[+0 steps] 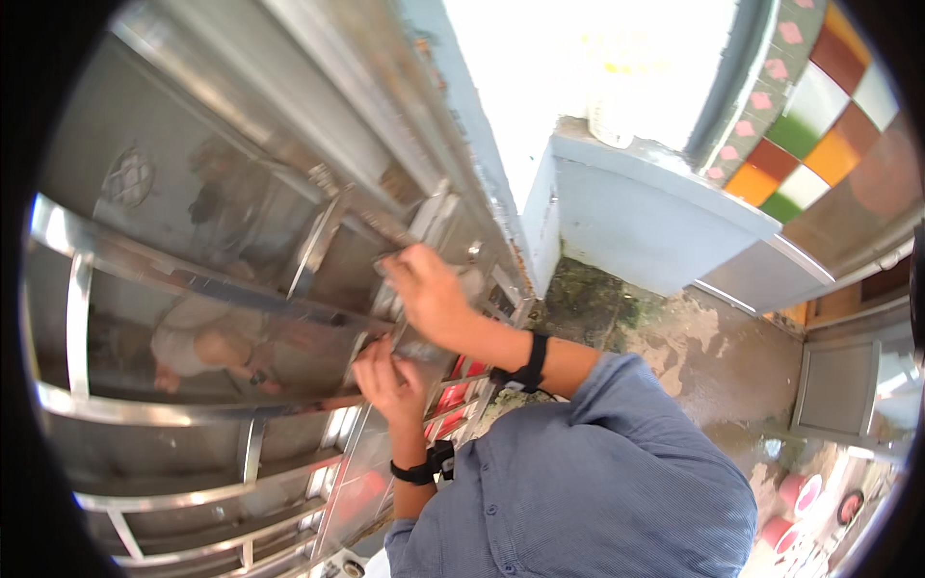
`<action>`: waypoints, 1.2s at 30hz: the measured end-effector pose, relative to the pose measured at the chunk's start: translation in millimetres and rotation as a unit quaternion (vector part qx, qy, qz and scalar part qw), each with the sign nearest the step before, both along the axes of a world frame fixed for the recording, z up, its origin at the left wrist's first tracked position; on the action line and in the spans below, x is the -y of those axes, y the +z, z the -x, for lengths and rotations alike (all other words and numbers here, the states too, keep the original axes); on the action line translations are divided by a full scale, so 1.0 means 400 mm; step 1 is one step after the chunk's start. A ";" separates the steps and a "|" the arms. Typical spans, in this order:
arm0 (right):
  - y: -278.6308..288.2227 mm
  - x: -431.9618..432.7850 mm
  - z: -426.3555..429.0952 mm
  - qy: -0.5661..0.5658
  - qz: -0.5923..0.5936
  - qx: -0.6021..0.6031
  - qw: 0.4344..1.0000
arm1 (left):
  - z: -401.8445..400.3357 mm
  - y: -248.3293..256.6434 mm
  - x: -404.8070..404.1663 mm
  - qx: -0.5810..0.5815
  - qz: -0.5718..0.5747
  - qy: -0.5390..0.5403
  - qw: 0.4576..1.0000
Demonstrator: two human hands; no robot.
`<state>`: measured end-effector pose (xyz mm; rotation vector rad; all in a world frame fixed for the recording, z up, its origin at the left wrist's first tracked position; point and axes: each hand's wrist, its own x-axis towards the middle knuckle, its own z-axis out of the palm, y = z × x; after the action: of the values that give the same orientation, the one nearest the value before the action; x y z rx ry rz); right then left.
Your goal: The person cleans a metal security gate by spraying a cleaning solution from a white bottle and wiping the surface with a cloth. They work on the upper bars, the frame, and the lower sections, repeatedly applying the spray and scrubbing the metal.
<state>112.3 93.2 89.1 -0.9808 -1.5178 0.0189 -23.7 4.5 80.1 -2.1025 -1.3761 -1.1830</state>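
A metal-framed door (217, 282) with shiny bars and dark reflective panels stands tilted across the left of the head view. My right hand (431, 292) is at its upright frame (428, 224), fingers curled at a small metal fitting (383, 264). The hand is slightly blurred. Lower down, my left hand (390, 381) has its bent fingers against the edge of the same door. Whether those fingers grip the edge cannot be made out. Both wrists carry a black strap (536, 352). A round keyhole-like fitting (473, 250) sits on the metal beyond my right hand.
A light-blue wall ledge (650, 173) holds a white container (611, 126). Wet, mossy concrete floor (694, 347) lies to the right. Coloured tiles (831, 137) cover the upper-right wall. A grey cabinet (838, 390) and pink buckets (795, 491) stand at the right.
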 end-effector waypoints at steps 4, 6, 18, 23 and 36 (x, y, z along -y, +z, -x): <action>0.001 0.041 0.029 0.133 0.026 -0.058 0.989 | -0.023 0.006 -0.019 -0.006 -0.030 0.009 1.000; -0.002 0.035 0.015 0.179 0.011 -0.056 0.982 | -0.034 0.003 -0.027 -0.006 -0.040 0.017 0.999; -0.020 0.012 -0.001 0.147 -0.009 -0.025 0.989 | -0.040 -0.016 -0.031 -0.033 -0.070 0.057 0.995; -0.009 0.007 -0.019 0.161 -0.017 0.008 0.987 | -0.041 -0.016 -0.034 -0.020 -0.085 0.061 0.994; -0.048 0.048 0.012 0.104 0.026 -0.104 0.989 | -0.033 -0.014 -0.020 -0.015 -0.069 0.027 0.997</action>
<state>107.3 73.9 69.9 -0.8295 -1.4250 0.3032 -10.5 12.7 74.4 -1.9686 -1.2919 -1.1853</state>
